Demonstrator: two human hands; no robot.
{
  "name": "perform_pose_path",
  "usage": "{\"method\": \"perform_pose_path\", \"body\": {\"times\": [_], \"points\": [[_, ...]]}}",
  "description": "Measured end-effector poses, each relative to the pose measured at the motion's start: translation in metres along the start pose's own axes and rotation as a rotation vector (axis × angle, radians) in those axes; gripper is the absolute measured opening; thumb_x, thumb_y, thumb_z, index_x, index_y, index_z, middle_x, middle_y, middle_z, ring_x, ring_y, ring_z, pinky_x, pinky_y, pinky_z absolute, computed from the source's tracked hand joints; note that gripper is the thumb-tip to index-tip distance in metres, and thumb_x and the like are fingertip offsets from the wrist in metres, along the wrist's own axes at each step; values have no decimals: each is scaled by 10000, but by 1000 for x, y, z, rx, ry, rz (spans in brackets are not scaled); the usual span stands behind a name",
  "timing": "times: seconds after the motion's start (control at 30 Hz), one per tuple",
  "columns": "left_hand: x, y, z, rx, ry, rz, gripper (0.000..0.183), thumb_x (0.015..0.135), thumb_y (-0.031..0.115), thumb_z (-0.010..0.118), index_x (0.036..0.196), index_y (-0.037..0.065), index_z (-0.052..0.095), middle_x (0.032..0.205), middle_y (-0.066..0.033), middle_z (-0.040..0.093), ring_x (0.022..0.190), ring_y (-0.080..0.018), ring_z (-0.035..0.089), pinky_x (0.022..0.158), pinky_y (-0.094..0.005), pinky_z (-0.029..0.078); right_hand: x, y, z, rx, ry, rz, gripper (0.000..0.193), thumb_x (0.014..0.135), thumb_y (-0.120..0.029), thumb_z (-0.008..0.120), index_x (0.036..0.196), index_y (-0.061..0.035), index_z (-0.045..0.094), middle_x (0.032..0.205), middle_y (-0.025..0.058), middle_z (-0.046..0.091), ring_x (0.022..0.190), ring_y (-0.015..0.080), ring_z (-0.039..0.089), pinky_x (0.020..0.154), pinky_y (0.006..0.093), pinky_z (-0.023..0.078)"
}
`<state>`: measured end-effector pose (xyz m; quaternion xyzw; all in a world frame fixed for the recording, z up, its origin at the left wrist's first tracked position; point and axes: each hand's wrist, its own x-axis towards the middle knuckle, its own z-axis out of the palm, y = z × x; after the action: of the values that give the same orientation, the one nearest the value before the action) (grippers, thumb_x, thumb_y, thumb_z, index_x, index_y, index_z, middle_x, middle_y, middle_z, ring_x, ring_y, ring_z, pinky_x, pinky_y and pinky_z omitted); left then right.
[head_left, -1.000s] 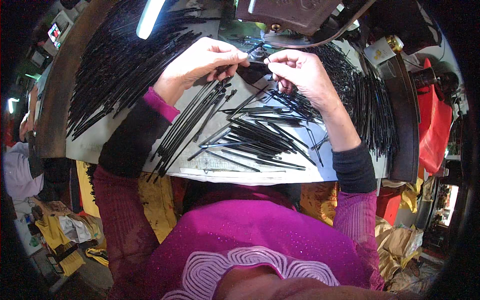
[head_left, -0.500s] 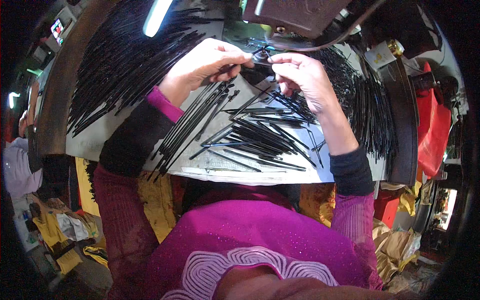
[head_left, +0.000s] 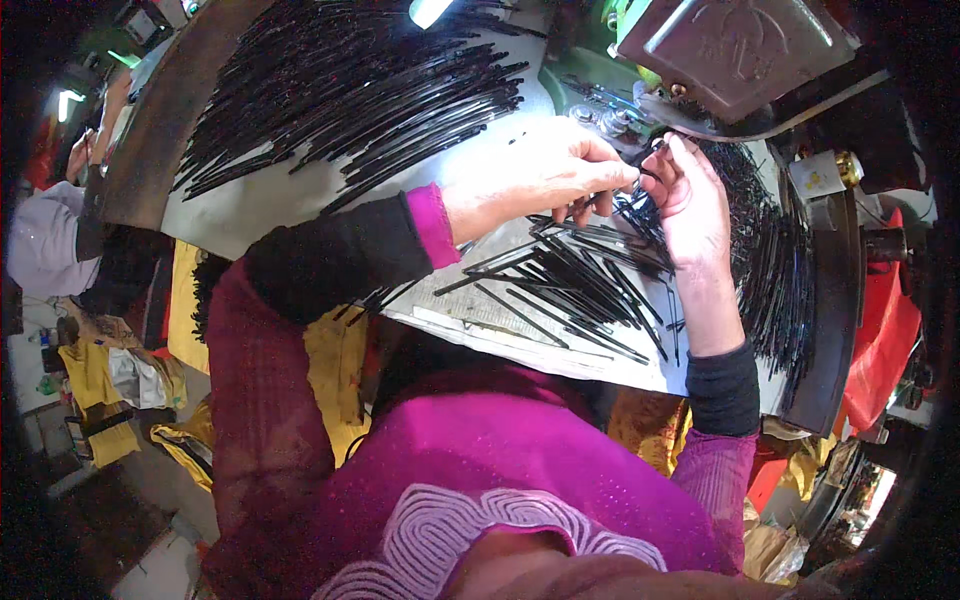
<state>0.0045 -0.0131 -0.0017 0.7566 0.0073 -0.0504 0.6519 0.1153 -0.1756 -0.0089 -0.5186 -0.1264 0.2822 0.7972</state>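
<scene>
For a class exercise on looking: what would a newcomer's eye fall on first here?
Probably the bright purple top at lower centre. Next, the dense black rods spread across the upper left, then the left hand and right hand close together, right of upper centre.

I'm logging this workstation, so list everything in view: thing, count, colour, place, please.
Table: one, white top, across the middle
Left rods: many, black, table's left side
Middle rods: many, black, near edge
Right rods: many, black, table's right side
Small piece: at least one, black, at the fingertips
Machine: one, brownish grey, upper right
Lights: at least two, white, top edge and upper left
Jar: one, white with gold lid, right
Red plastic: one, red, far right
Sacks: several, yellow, below the table and lower left
White bag: one, white, lower left
Co-worker: one, lilac clothing, far left
Own top: one, magenta, lower middle
Left hand: one, black-and-magenta cuff, centre
Right hand: one, black cuff, right of centre
</scene>
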Motion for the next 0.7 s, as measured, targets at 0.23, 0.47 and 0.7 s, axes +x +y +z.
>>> {"method": "perform_pose_path", "body": {"times": [0.23, 0.47, 0.7], "points": [[-12, -2, -59, 1059, 385, 282, 225, 754, 267, 588, 839, 73, 662, 756, -136, 632, 731, -303, 610, 680, -361, 484, 5, -6, -13, 6, 51, -70, 177, 877, -119, 509, 992, 8, 557, 853, 120, 624, 745, 188, 632, 641, 280, 549], [-17, -16, -80, 1294, 398, 152, 202, 745, 233, 559, 791, 50, 632, 766, -149, 623, 750, -315, 604, 683, -377, 483, 1, -7, -5, -31, -22, 12, 183, 867, -132, 533, 983, 8, 554, 844, 121, 624, 670, 161, 624, 589, 242, 527], [-15, -6, -71, 987, 379, 168, 226, 780, 224, 578, 850, 13, 622, 712, -124, 623, 645, -246, 606, 622, -333, 473, -11, -13, 12, -369, -273, 195, 280, 831, -145, 569, 1045, 34, 543, 821, 136, 623, 543, 113, 571, 497, 214, 477]]}}
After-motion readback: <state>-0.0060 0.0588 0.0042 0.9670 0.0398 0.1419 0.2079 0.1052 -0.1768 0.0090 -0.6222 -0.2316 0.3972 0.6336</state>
